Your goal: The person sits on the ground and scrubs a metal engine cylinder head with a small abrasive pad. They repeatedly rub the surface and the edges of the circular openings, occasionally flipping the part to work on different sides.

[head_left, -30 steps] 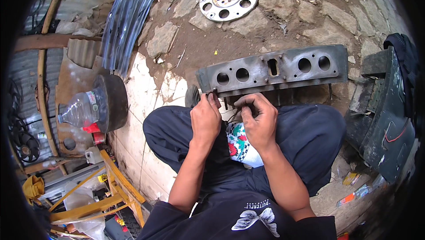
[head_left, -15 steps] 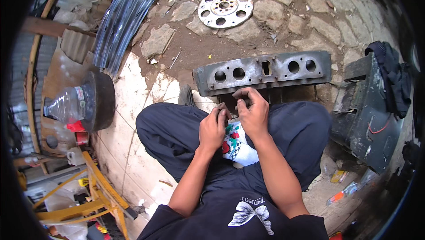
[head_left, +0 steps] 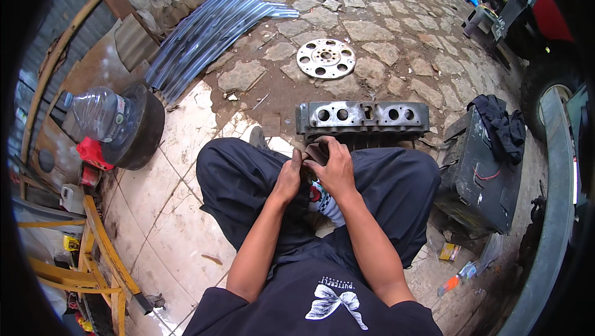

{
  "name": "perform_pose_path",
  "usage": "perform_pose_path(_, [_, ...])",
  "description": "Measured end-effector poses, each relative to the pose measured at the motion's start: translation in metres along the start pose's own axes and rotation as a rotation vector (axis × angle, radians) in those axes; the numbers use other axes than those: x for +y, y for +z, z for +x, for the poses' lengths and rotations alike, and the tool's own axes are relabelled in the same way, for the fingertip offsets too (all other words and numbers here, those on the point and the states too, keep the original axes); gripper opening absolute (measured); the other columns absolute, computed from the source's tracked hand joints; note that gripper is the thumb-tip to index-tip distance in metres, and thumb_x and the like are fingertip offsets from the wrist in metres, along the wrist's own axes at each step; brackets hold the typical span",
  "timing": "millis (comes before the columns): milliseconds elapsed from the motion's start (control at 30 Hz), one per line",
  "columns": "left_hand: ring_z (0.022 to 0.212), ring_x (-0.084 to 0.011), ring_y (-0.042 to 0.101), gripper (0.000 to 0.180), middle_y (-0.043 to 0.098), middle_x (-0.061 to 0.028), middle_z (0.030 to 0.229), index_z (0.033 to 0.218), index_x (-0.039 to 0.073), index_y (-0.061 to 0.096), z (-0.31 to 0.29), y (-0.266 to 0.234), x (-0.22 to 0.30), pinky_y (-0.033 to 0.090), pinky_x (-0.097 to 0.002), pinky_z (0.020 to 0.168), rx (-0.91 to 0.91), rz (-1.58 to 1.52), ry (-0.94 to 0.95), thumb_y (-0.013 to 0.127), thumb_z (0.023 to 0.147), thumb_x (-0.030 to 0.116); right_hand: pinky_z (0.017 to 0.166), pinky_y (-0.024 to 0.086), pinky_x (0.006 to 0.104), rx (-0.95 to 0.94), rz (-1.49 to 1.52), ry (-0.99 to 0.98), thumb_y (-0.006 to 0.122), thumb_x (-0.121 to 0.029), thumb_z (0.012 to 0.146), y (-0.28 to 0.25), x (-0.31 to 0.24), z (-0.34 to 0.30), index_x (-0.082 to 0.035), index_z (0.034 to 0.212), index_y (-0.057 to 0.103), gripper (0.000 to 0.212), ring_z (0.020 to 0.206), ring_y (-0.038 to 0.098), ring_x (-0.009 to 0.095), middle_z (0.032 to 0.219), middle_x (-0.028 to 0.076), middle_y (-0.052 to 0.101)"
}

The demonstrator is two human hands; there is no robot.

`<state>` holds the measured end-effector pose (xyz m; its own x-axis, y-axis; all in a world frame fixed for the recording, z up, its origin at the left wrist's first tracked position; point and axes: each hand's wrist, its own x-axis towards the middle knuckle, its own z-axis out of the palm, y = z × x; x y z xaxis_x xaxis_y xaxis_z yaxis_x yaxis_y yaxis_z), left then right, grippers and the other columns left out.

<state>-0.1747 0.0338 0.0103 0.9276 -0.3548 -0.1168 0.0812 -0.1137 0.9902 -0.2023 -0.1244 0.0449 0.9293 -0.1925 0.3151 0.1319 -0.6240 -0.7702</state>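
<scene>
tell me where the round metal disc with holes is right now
In the head view the round metal disc lies flat on the stone paving, just beyond the grey cylinder head, right of the corrugated sheets.

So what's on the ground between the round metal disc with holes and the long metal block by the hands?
Nothing but bare ground: the head view shows only dirt and flat stones between the disc and the metal block.

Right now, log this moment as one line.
left hand: on dark rag | right hand: gripping rag | both over lap | cylinder head: on ground ahead, untouched | flywheel plate: beyond
</scene>
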Motion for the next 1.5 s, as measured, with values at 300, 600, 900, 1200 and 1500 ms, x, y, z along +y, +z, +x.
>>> perform_pose_path(300, [0.076, -0.0287, 0.062, 0.066, 0.069, -0.0182, 0.085, 0.133, 0.001, 0.073, -0.016, -0.041, 0.072, 0.050, -0.0417, 0.075, -0.076, 0.211, 0.138, 0.035, 0.119, 0.053, 0.097, 0.056, 0.0430, 0.110, -0.033, 0.004, 0.080, -0.016, 0.097, -0.016, 0.002, 0.005, -0.001, 0.131, 0.076, 0.038, 0.110, 0.072, 0.037, 0.113, 0.017, 0.079])
perform_pose_path(600, [0.104, -0.0410, 0.074, 0.045, 0.078, -0.0237, 0.106, 0.122, 0.002, 0.076, 0.124, -0.080, 0.057, 0.056, -0.0445, 0.091, 0.107, 0.502, 0.150, 0.057, 0.112, 0.041, 0.090, 0.058, 0.0436, 0.119, -0.088, 0.091, 0.080, -0.008, 0.094, -0.012, 0.020, 0.042, -0.002, 0.124, 0.078, 0.030, 0.100, 0.076, 0.037, 0.106, 0.019, 0.077])
perform_pose_path(900, [0.122, -0.0376, 0.072, 0.045, 0.077, -0.0197, 0.128, 0.132, 0.007, 0.076, 0.186, -0.031, -0.008, 0.054, -0.0431, 0.104, -0.021, 0.413, 0.055, 0.060, 0.110, 0.043, 0.081, 0.054, 0.0480, -0.009, -0.325, -0.017, 0.083, -0.010, 0.090, 0.013, 0.043, 0.065, -0.008, 0.118, 0.082, 0.028, 0.091, 0.068, 0.037, 0.088, 0.015, 0.069])
perform_pose_path(1200, [0.118, -0.0409, 0.073, 0.043, 0.077, -0.0238, 0.122, 0.133, 0.005, 0.074, 0.177, -0.036, -0.010, 0.055, -0.0456, 0.100, -0.013, 0.345, 0.031, 0.060, 0.111, 0.040, 0.072, 0.054, 0.0439, 0.041, -0.228, 0.087, 0.082, -0.006, 0.089, 0.025, 0.032, 0.081, -0.003, 0.113, 0.083, 0.024, 0.073, 0.068, 0.036, 0.083, 0.018, 0.068])
perform_pose_path(1500, [0.114, -0.0470, 0.071, 0.042, 0.076, -0.0286, 0.117, 0.124, 0.000, 0.075, 0.178, -0.036, -0.011, 0.055, -0.0514, 0.099, -0.017, 0.324, 0.064, 0.062, 0.109, 0.038, 0.070, 0.050, 0.0436, 0.086, -0.272, 0.166, 0.083, -0.008, 0.090, 0.025, 0.021, 0.072, -0.006, 0.116, 0.083, 0.027, 0.071, 0.062, 0.032, 0.081, 0.016, 0.062])
